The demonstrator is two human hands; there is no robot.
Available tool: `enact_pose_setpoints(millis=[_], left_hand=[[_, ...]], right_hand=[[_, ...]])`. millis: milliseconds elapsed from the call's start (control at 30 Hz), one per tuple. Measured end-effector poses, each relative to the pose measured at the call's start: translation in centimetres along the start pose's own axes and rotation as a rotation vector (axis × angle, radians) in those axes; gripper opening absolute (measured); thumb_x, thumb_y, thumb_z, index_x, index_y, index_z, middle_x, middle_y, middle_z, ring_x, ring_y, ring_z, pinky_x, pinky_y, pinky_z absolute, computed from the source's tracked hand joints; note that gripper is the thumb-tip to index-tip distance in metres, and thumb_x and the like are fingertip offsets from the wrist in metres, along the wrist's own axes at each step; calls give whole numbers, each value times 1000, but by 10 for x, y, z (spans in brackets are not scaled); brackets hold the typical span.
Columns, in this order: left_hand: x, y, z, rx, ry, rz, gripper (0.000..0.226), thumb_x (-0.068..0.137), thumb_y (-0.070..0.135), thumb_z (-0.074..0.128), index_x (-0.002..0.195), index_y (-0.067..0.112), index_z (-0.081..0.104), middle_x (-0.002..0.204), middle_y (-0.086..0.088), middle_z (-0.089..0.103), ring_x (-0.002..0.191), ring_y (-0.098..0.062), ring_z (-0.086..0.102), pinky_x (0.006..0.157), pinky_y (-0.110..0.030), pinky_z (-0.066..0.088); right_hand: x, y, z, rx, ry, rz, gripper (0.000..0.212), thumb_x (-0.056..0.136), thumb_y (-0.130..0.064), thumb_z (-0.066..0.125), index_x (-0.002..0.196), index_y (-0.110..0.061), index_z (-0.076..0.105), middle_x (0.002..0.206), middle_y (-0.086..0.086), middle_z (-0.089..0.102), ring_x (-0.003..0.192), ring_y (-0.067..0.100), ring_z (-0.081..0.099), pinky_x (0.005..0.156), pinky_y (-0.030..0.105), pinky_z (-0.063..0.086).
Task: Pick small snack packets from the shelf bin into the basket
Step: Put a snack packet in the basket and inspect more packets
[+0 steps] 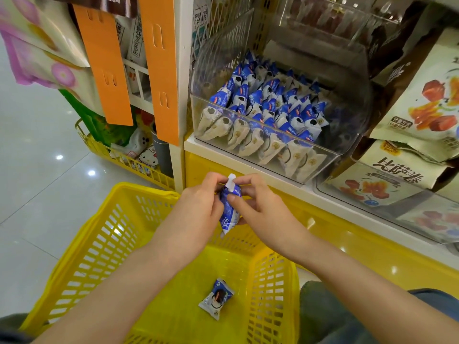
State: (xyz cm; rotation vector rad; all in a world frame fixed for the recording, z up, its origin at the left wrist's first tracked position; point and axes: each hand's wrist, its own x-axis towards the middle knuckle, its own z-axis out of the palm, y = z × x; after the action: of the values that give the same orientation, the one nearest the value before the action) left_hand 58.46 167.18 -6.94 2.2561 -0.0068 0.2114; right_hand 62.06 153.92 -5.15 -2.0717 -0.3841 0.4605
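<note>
A clear plastic shelf bin (323, 160) holds several small blue-and-white snack packets (263, 108) standing in rows. Below it, over the yellow basket (82, 247), both hands hold one blue-and-white packet (229, 214) upright between them. My left hand (201, 207) pinches its top left side. My right hand (258, 204) pinches its top right side, with the thumb on the packet's face. One more packet (216, 302) lies flat on the basket's floor.
A yellow shelf base (347, 234) runs under the bin. Large snack bags (427, 100) fill the shelf to the right. Orange hanging strips (159, 70) and a yellow wire rack (129, 160) with goods stand to the left. White tiled floor lies at far left.
</note>
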Motion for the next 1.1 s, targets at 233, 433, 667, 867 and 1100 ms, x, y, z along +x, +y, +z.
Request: enact_pose_setpoints(millis=[233, 433, 667, 867, 1100], left_hand=[[10, 6, -5, -297, 53, -130, 25, 91, 4, 49, 109, 20, 52, 101, 9, 66, 90, 1, 62, 73, -10, 48], [11, 5, -8, -323, -28, -187, 28, 87, 0, 52, 105, 22, 54, 99, 6, 68, 89, -5, 65, 73, -17, 51], [18, 6, -19, -527, 36, -297, 35, 88, -9, 41, 103, 17, 59, 83, 5, 70, 75, -9, 67, 68, -24, 52], [30, 25, -33, -1071, -30, -542, 25, 95, 25, 41, 99, 14, 64, 92, -8, 70, 81, -18, 67, 75, -32, 56], [39, 31, -39, -813, -55, -375, 26, 86, 30, 59, 111, 22, 61, 100, 2, 71, 86, -4, 68, 61, -12, 51]], right_hand=[[6, -3, -7, 205, 56, 3, 21, 91, -21, 55, 110, -21, 47, 107, 3, 64, 84, 13, 67, 67, 26, 57], [15, -10, -10, 380, 42, 67, 24, 92, -18, 54, 114, -11, 49, 98, 9, 68, 71, 5, 67, 61, 24, 57], [23, -17, -11, 246, 21, -72, 26, 88, -22, 58, 111, -27, 47, 104, -4, 63, 87, 10, 59, 69, 19, 52], [36, -30, -15, 290, 115, -56, 49, 82, -14, 68, 123, -20, 43, 93, -7, 65, 79, 11, 57, 72, 23, 51], [42, -40, -18, 280, 156, -52, 19, 90, -26, 55, 85, -8, 59, 80, 8, 63, 69, 9, 55, 56, 15, 46]])
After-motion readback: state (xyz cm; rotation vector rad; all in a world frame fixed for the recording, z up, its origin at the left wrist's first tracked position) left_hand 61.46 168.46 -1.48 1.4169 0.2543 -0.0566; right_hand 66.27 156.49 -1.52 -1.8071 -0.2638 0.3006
